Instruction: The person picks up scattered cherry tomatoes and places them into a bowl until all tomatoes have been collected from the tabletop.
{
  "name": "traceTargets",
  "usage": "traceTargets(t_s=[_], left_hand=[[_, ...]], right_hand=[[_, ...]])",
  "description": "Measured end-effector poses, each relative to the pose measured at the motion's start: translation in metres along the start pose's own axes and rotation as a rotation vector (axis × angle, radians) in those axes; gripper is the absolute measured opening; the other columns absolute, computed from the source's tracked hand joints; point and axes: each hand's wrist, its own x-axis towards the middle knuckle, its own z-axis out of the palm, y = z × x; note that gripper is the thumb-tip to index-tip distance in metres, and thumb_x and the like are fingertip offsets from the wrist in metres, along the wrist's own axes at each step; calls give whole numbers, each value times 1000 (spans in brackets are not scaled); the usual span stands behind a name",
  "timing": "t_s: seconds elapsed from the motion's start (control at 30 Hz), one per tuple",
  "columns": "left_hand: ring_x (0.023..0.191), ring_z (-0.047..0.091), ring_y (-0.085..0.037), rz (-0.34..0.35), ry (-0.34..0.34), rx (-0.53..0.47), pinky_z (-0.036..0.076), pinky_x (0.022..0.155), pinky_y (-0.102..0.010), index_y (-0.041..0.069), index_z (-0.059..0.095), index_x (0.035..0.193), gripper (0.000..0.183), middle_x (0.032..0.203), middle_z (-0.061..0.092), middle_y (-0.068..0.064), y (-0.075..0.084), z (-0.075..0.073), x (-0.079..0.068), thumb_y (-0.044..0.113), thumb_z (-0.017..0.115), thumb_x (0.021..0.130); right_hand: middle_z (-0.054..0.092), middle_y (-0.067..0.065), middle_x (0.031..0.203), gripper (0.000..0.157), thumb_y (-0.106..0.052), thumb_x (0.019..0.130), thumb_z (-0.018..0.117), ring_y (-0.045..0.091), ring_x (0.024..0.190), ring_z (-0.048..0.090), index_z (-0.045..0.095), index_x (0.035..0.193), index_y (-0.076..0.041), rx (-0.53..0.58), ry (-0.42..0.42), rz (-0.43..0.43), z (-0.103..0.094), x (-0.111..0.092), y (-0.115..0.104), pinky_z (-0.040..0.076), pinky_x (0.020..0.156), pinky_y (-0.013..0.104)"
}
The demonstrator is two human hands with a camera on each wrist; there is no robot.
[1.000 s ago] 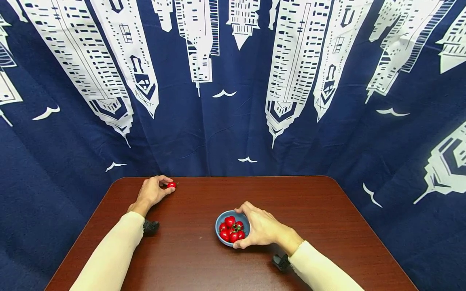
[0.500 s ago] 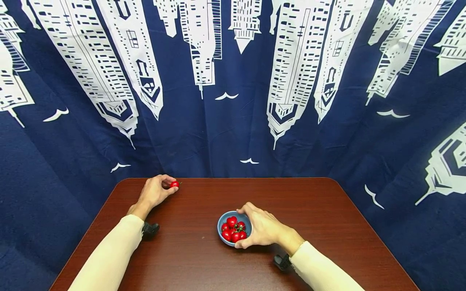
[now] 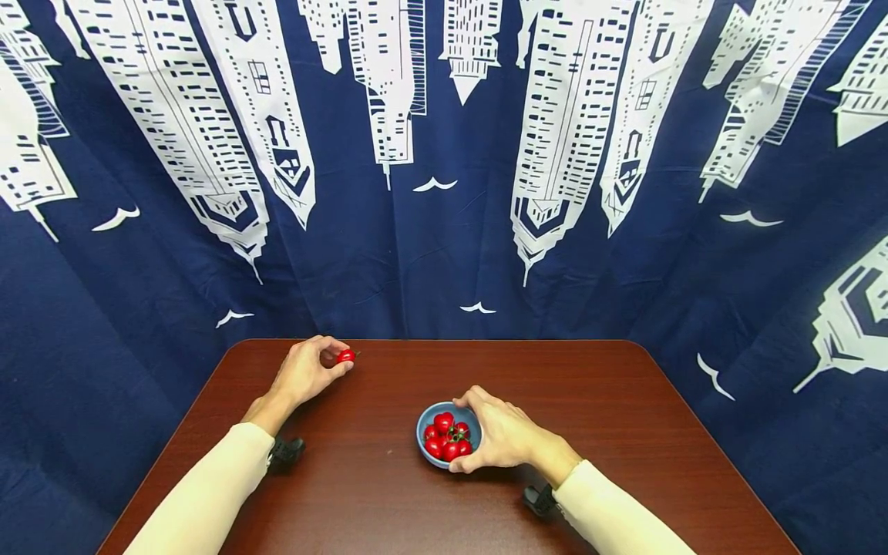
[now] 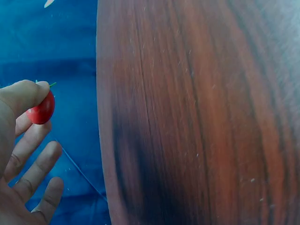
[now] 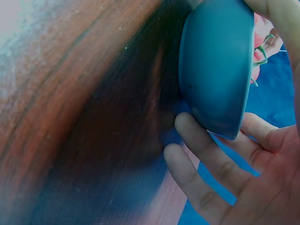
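Near the table's far left corner, my left hand (image 3: 309, 373) pinches a red cherry tomato (image 3: 345, 356) between thumb and fingertips. In the left wrist view the tomato (image 4: 42, 108) shows a thin green stem, and the other fingers are spread below it. My right hand (image 3: 505, 433) grips a small blue bowl (image 3: 421, 442) around its right side, thumb on the near rim and fingers at the far rim. Inside lie several red tomatoes (image 3: 442, 422), some with green stems. The right wrist view shows the bowl's outer wall (image 5: 216, 65) side-on, fingers against it.
Both hands are over a dark reddish-brown wooden table (image 3: 375, 493) with rounded far corners. Behind it hangs a navy curtain (image 3: 347, 270) printed with white upside-down buildings and birds. A dark wrist camera (image 3: 286, 453) is worn on the left wrist, another (image 3: 537, 499) on the right.
My left hand has moved slightly right along the far edge, carrying the tomato. The right hand and bowl keep their place, while the head view has shifted a little.
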Motion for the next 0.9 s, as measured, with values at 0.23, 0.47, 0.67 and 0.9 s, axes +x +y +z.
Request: traceTargets(t_s=[0.23,0.47,0.67,0.9], left_hand=[[87,71,-12,63,8,0,54,79,-36,23,80,112,30,99,77,7,19,-4,-7,33,91,86],[90,73,-12,156,32,-11,56,80,-38,23,80,111,30,98,77,8,37,-3,-15,31,93,84],[89,71,-8,192,7,-35,57,81,-35,23,80,112,32,99,76,9,53,2,-23,30,93,84],[90,68,-6,240,-13,-46,57,80,-32,28,79,112,31,99,74,13,74,8,-28,32,93,85]], right_hand=[[64,-12,141,88,-75,64,89,5,108,69,60,128,-23,-2,7,-2,1,-1,1,58,85,31],[64,-12,142,88,-76,65,88,5,108,69,60,128,-22,10,8,-1,1,-1,1,58,86,30],[64,-13,143,88,-78,65,87,5,108,68,60,127,-22,22,7,-2,2,-2,2,58,86,30],[64,-13,142,89,-78,65,88,5,110,68,60,128,-22,15,10,-3,2,-1,3,58,89,32]])
